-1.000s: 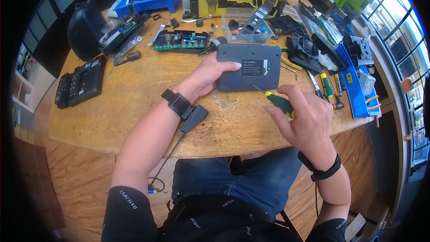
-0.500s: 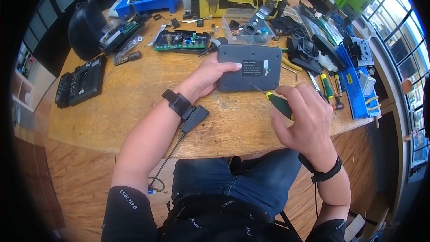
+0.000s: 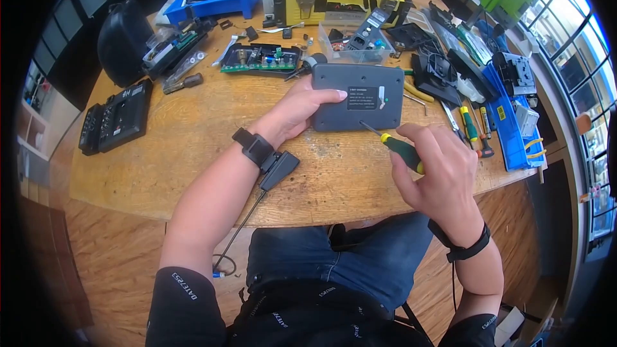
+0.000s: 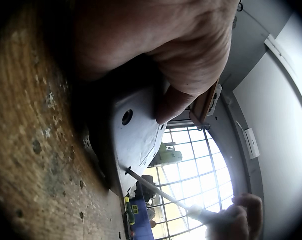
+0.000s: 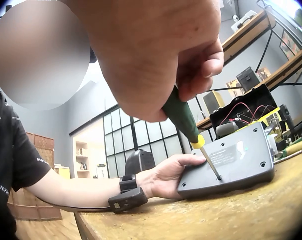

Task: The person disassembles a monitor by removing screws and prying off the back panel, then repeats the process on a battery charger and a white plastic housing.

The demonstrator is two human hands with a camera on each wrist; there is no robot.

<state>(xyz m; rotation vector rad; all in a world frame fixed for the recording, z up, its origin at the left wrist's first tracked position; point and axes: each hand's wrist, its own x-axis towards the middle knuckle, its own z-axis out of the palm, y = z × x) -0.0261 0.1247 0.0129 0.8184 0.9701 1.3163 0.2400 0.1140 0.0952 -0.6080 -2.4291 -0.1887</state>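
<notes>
A flat dark grey device casing (image 3: pixel 334 112) stands tilted on the table, its labelled underside towards me, with a screw hole near each corner. My left hand (image 3: pixel 299 108) grips its left side, thumb on the face beside the black label and the other fingers behind, mostly hidden. The right hand (image 3: pixel 443 167) holds a green and yellow screwdriver (image 3: pixel 402 148) by its handle. In the right wrist view the slim metal shaft of the screwdriver (image 5: pixel 210 164) runs down into the hole midway along the casing's lower edge. The left wrist view shows the shaft meeting the casing (image 4: pixel 136 135) there too.
Behind the casing lie an opened unit with a green circuit board (image 3: pixel 260 59), a clear parts box (image 3: pixel 357 45) and a yellow case (image 3: pixel 321 3). Pliers, more screwdrivers (image 3: pixel 469 123) and a blue tray (image 3: pixel 511 132) are on the right. A black device (image 3: pixel 117 119) lies left.
The right thumb and fingers have shifted slightly around the screwdriver handle. The shaft's tip stays at the same hole, and the left hand and casing keep their place.
</notes>
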